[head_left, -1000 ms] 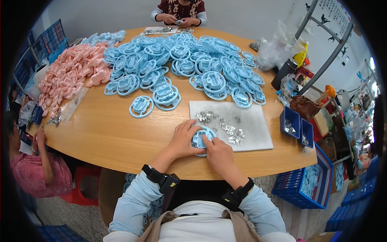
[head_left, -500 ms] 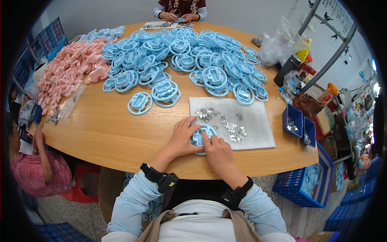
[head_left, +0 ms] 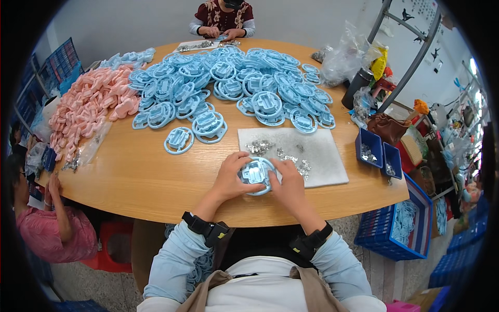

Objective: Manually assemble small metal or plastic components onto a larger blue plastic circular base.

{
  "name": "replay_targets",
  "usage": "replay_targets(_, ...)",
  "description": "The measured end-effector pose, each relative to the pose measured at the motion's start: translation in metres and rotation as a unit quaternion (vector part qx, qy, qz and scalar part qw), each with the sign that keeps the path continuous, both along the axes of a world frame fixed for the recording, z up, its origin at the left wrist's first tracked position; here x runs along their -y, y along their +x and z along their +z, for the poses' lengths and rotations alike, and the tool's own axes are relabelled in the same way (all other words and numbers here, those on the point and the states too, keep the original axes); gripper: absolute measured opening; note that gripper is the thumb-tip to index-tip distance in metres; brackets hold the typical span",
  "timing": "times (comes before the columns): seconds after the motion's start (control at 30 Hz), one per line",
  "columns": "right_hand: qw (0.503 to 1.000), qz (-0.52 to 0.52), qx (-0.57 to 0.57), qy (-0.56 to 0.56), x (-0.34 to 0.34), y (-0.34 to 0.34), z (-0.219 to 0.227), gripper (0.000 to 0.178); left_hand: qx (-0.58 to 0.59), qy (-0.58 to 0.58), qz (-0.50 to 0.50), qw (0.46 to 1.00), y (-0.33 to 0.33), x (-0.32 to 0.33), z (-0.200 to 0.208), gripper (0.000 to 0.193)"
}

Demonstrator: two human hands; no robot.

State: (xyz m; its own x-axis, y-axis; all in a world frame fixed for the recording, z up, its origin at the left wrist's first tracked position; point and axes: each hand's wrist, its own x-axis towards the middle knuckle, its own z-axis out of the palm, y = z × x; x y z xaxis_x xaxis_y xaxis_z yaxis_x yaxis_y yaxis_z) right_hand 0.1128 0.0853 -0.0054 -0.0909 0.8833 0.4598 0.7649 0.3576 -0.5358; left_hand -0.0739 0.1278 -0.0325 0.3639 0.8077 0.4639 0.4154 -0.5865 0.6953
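Close to the table's front edge, a light-blue round plastic part (head_left: 254, 173) with a raised rectangular housing in its middle is between my hands. My left hand (head_left: 228, 178) grips its left rim, thumb on the near side and fingers on the far side. On the opposite rim, the thumb and fingers of my right hand (head_left: 289, 183) close on the part. Just beyond lies a white felt pad (head_left: 327, 161) bearing small silvery metal clips (head_left: 260, 147). More clips show behind my right fingers, partly hidden.
A large heap of similar blue parts (head_left: 267, 104) fills the table's far middle, with pink plastic pieces (head_left: 99, 99) to its left. Two dark-blue bins (head_left: 370, 147) stand at the right edge, above a blue crate (head_left: 371, 234). One person works across the table; another sits at left.
My right hand has moved from the middle of the blue part to its right rim. My left hand keeps its hold. The whole view has shifted slightly.
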Motion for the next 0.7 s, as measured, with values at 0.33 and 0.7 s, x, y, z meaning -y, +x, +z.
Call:
replay_targets(0.33,0.824,0.099,-0.465,-0.308,-0.011,0.010,0.004,0.035,0.322,-0.391,-0.104,0.856,-0.002,0.003,0.006,0.043)
replay_targets(0.7,0.867,0.140,-0.390,-0.277,-0.009,0.015,0.000,0.036,0.317,-0.555,-0.138,0.756,-0.017,-0.005,0.002,0.036)
